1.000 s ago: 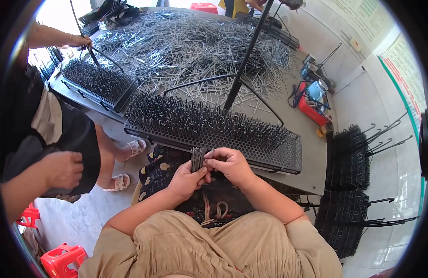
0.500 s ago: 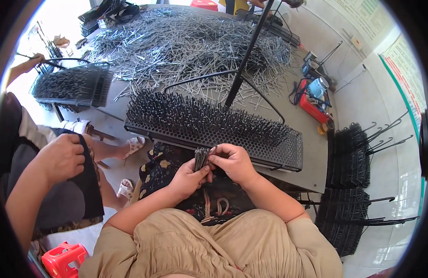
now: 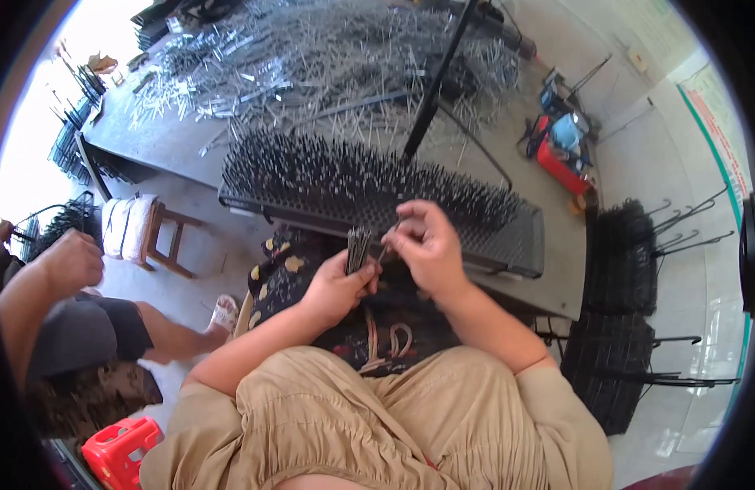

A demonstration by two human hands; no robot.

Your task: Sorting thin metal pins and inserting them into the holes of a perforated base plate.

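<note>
My left hand (image 3: 342,286) is closed around a bundle of thin dark metal rods (image 3: 358,247), which stand upright out of the fist. Just to the right of it, my right hand (image 3: 429,247) pinches one thin metal rod (image 3: 384,250) between thumb and fingertips. Beyond both hands lies a black perforated rack (image 3: 524,237), tilted at the table's near edge. Dense rows of dark rods (image 3: 336,171) stick up from its holes. A black bar (image 3: 434,90) rises behind these rows.
Loose silvery rods (image 3: 312,73) are heaped over the far table (image 3: 173,147). A red tray (image 3: 561,166) sits at the right. Filled black racks (image 3: 626,261) stand by the wall. At left are a person's hand (image 3: 71,257), a padded wooden stool (image 3: 132,229) and a red stool (image 3: 120,449).
My right hand has moved slightly up and away from the bundle. The person at left has shifted away with their rack, and the view has tilted down a little.
</note>
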